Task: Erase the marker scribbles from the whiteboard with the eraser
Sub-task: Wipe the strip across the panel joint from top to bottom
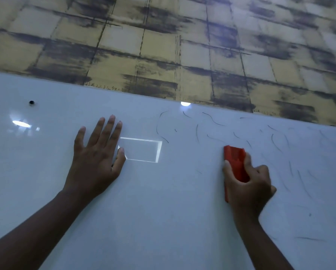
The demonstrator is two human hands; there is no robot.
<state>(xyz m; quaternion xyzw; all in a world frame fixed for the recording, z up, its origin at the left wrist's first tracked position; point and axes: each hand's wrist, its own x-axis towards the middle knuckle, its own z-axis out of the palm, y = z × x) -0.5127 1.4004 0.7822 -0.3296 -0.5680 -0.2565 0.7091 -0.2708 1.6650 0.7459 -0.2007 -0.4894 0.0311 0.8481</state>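
Head view of a whiteboard (163, 211) mounted on a wall papered in a yellow and grey block pattern (163, 45). The right hand (249, 184) grasps a red eraser (234, 162): the thumb lies along its left edge and the fingers curl over its right side, so this grip is clenched on the eraser. The eraser stands roughly upright against the board, right of the board's centre, with its face apparently pressed to the surface, though contact itself cannot be confirmed. The left hand (97, 154) rests flat on the board with fingers straight and spread; its grip is released and it holds nothing, seemingly bracing the person.

Progress, as judged from the marks. The region left of the eraser and below both hands shows no marker lines, only bright reflections of lamps (21, 124) and of a rectangular light (141, 151), plus 1 small dark spot (31, 102) near the upper left. Thin dark scribbles (214, 119) remain in a band along the top edge above the eraser, and more scribbles (299, 176) are scattered to its right, reaching down toward the lower right corner of the view. These leftovers are faint, broken strokes rather than dense writing, which suggests partial wiping. The task therefore appears well under way but unfinished: the upper band and the whole right side are left to clear.
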